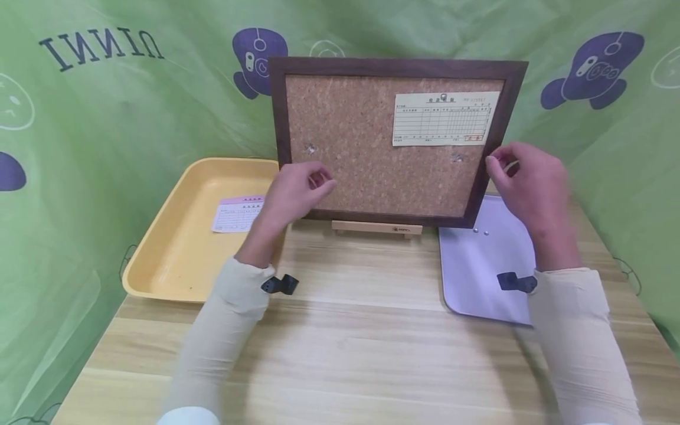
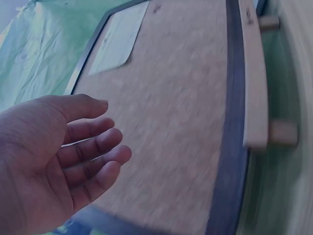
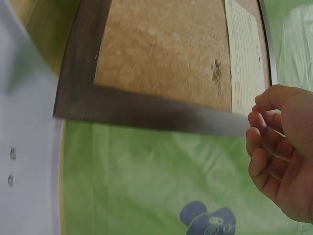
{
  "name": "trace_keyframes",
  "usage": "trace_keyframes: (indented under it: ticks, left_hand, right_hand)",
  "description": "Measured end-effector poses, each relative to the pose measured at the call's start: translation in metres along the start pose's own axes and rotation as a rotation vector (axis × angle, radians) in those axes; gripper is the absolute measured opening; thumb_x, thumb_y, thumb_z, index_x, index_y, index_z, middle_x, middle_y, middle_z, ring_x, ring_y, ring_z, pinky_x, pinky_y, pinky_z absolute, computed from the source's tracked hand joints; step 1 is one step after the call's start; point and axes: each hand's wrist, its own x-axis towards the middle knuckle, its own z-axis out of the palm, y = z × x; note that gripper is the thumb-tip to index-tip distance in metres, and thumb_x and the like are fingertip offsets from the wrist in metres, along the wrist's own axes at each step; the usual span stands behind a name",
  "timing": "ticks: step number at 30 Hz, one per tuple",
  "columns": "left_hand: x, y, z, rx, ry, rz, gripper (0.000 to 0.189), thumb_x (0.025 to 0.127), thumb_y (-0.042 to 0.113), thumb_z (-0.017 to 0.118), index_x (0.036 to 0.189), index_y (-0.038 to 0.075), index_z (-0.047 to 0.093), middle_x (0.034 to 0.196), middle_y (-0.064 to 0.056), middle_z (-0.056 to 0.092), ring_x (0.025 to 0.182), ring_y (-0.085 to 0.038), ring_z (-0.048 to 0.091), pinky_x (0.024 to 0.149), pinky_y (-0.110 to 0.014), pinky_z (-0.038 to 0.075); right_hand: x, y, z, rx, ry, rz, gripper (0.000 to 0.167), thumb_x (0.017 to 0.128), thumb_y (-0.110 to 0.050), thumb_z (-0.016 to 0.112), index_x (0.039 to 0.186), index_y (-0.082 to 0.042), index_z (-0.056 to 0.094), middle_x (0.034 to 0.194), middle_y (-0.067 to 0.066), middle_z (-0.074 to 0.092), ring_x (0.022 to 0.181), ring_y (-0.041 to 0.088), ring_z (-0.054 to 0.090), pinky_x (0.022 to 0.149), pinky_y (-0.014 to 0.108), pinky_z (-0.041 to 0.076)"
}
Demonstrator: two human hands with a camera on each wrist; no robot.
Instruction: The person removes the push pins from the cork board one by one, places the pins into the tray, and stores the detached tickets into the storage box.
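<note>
A cork board in a dark wooden frame leans on a small wooden stand. High on its right side hangs a printed slip, with a clear pushpin at its top edge. My left hand hovers before the board's lower left, its fingers loosely bent and nothing in them. Beside the frame's right edge is my right hand, thumb and forefinger close together; no object shows between them. In the right wrist view its fingertips overlap the frame near the slip's corner.
At the left stands a yellow tray holding white and pink slips, partly hidden by the left arm. A pale purple tray with two small pins lies under the right arm. Behind hangs a green patterned cloth.
</note>
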Motion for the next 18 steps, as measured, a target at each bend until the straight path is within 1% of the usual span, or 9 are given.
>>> trace_keyframes:
  ticks: [3, 6, 10, 13, 18]
  left_hand:
    - [0.007, 0.008, 0.017, -0.043, 0.033, 0.023, 0.016, 0.099, 0.023, 0.071, 0.106, 0.008, 0.074, 0.088, -0.001, 0.069, 0.080, -0.016, 0.064, 0.074, -0.030, 0.055]
    - [0.014, 0.017, 0.031, -0.102, 0.087, 0.049, 0.014, 0.098, 0.020, 0.072, 0.105, 0.008, 0.074, 0.089, -0.001, 0.070, 0.079, -0.014, 0.065, 0.074, -0.027, 0.055]
    - [0.026, 0.025, 0.052, -0.201, 0.157, 0.074, 0.017, 0.098, 0.021, 0.073, 0.106, 0.006, 0.074, 0.090, -0.002, 0.071, 0.078, -0.013, 0.066, 0.073, -0.024, 0.055]
    - [0.036, 0.031, 0.067, -0.271, 0.206, 0.080, 0.021, 0.097, 0.024, 0.075, 0.106, 0.005, 0.074, 0.089, -0.001, 0.071, 0.077, -0.012, 0.066, 0.073, -0.022, 0.055]
    - [0.049, 0.042, 0.083, -0.373, 0.266, 0.062, 0.023, 0.096, 0.024, 0.077, 0.108, 0.005, 0.073, 0.090, 0.000, 0.072, 0.078, -0.011, 0.066, 0.073, -0.021, 0.056]
  right_hand:
    - [0.005, -0.006, 0.005, 0.016, 0.024, -0.038, 0.024, 0.102, -0.022, 0.060, 0.108, -0.002, 0.071, 0.093, 0.016, 0.070, 0.081, 0.035, 0.065, 0.068, 0.039, 0.039]
    - [0.010, -0.012, 0.010, 0.032, 0.065, -0.093, 0.021, 0.101, -0.019, 0.061, 0.108, -0.001, 0.071, 0.091, 0.015, 0.069, 0.078, 0.033, 0.065, 0.067, 0.036, 0.039]
    - [0.017, -0.018, 0.015, 0.044, 0.101, -0.120, 0.020, 0.101, -0.017, 0.061, 0.108, -0.002, 0.071, 0.088, 0.014, 0.068, 0.076, 0.029, 0.062, 0.066, 0.034, 0.037]
    - [0.023, -0.024, 0.016, 0.045, 0.090, -0.100, 0.023, 0.102, -0.021, 0.060, 0.111, -0.003, 0.072, 0.088, 0.015, 0.067, 0.077, 0.027, 0.060, 0.067, 0.036, 0.036]
    - [0.036, -0.034, 0.019, 0.037, 0.051, -0.060, 0.030, 0.104, -0.028, 0.057, 0.115, -0.004, 0.072, 0.096, 0.013, 0.069, 0.084, 0.031, 0.065, 0.070, 0.037, 0.039]
